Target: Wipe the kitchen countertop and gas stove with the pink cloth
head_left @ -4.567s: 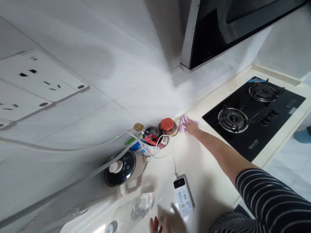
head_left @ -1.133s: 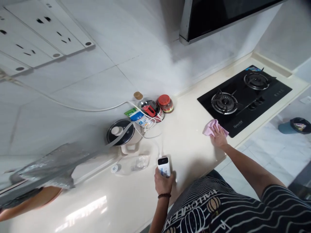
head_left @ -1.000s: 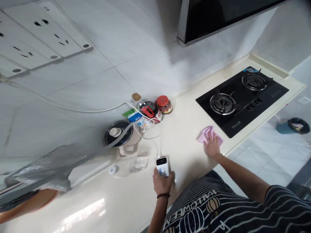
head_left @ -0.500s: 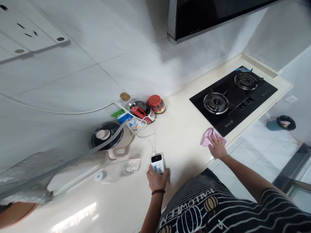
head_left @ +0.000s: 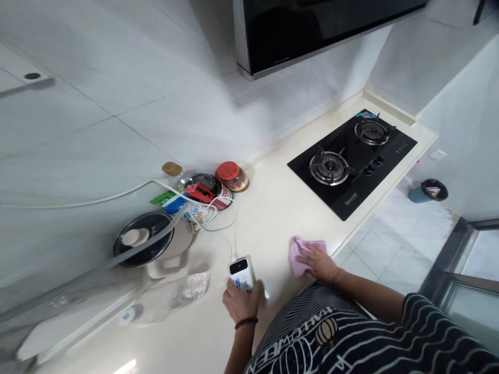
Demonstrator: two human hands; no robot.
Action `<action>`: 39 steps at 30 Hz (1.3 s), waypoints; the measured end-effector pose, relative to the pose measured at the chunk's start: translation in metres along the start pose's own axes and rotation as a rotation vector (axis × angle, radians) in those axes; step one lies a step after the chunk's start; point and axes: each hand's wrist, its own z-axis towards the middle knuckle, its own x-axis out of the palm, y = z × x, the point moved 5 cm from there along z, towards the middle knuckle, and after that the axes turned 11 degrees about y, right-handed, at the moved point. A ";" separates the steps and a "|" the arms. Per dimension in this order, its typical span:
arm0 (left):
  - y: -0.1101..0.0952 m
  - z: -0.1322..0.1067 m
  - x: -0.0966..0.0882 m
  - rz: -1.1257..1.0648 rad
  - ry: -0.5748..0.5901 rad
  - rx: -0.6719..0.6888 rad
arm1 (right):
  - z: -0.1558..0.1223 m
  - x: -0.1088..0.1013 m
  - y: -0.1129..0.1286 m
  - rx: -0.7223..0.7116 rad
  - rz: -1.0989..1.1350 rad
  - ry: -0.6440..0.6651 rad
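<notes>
My left hand (head_left: pixel 238 304) is closed round the near end of a white power bank (head_left: pixel 240 272) that lies on the cream countertop (head_left: pixel 268 218), a white cable running from it toward the wall. My right hand (head_left: pixel 319 261) presses flat on a pink cloth (head_left: pixel 299 253) near the counter's front edge, fingers spread over it.
A small pot with a dark lid (head_left: pixel 145 244), a jar with a red lid (head_left: pixel 232 175), a milk carton (head_left: pixel 177 203) and a clear plastic bag (head_left: pixel 189 287) crowd the wall side. A black two-burner gas hob (head_left: pixel 351 161) sits to the right under a range hood (head_left: pixel 312 26). A bin (head_left: pixel 428 190) stands on the floor.
My right hand has slid the pink cloth leftward along the counter's front edge, away from the hob. My left hand stays on the power bank. The view has swung left.
</notes>
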 end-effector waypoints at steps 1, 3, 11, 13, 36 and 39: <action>-0.001 0.000 0.000 0.006 -0.002 -0.001 | -0.018 -0.009 -0.021 0.063 -0.006 -0.071; -0.002 0.000 0.000 0.020 0.003 -0.005 | -0.055 -0.030 -0.065 0.179 -0.021 -0.210; -0.002 0.001 0.001 0.046 0.003 0.018 | -0.130 -0.131 -0.216 0.725 -0.071 -0.514; -0.002 0.000 0.001 0.046 0.002 0.020 | -0.137 -0.144 -0.232 0.846 -0.034 -0.631; -0.008 -0.057 0.011 -0.112 -0.189 -0.228 | 0.092 -0.157 -0.122 0.404 -0.102 -0.108; -0.001 -0.075 0.024 -0.151 -0.208 -0.283 | 0.116 -0.140 -0.079 0.267 -0.098 -0.046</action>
